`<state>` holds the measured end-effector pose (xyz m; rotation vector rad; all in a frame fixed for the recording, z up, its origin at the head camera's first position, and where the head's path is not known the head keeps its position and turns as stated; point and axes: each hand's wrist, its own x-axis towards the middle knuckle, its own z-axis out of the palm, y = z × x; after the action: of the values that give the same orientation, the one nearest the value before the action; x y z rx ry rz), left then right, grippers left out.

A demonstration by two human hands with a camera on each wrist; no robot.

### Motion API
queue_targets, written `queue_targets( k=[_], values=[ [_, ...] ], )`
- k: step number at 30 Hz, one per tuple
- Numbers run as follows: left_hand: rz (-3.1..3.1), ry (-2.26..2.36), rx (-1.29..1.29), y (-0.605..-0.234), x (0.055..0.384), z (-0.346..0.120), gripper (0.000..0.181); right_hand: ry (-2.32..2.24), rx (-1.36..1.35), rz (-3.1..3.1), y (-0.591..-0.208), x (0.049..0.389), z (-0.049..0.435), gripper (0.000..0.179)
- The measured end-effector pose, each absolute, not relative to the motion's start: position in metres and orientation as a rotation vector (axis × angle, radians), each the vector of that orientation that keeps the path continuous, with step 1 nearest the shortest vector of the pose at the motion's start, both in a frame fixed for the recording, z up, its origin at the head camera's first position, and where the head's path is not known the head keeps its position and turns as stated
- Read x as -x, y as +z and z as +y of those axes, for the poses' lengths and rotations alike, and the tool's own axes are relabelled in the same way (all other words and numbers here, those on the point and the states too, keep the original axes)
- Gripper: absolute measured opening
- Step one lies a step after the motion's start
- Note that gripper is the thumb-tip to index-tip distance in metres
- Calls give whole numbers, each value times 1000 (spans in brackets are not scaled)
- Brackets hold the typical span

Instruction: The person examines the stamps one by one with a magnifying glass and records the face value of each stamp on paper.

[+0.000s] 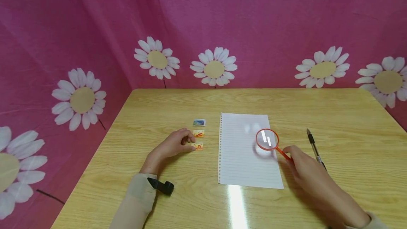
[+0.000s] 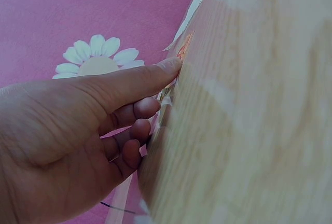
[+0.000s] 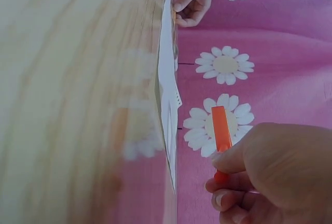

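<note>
Orange-red magnifying glass [image 1: 277, 148] is gripped by its handle in the right hand [image 1: 305, 167], its long axis slanting from near right to far left over the lined paper's [image 1: 245, 158] right edge. Well to the left, past the sheet, the left hand [image 1: 173, 145], fingers loosely bent, touches the nearest small card [image 1: 199, 146] with its thumb

A red magnifying glass [image 1: 272, 144] is being gripped, lens [image 1: 266, 139] beyond the right fingers [image 1: 291, 150]; a flat yellow-orange card [image 1: 199, 146] is being touched by the left thumb [image 1: 188, 148].
</note>
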<state>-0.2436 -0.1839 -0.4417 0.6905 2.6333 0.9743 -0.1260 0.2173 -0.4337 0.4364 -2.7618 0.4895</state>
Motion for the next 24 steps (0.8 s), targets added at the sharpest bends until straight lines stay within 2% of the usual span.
queue_targets(
  k=[5, 24],
  values=[
    [2631, 983, -694, -441, 243, -184, 19, 500, -423, -2769, -435, 125, 223, 25],
    [2621, 999, -710, -440, 242, -183, 17, 556, -367, -2709, -437, 119, 238, 16]
  ],
)
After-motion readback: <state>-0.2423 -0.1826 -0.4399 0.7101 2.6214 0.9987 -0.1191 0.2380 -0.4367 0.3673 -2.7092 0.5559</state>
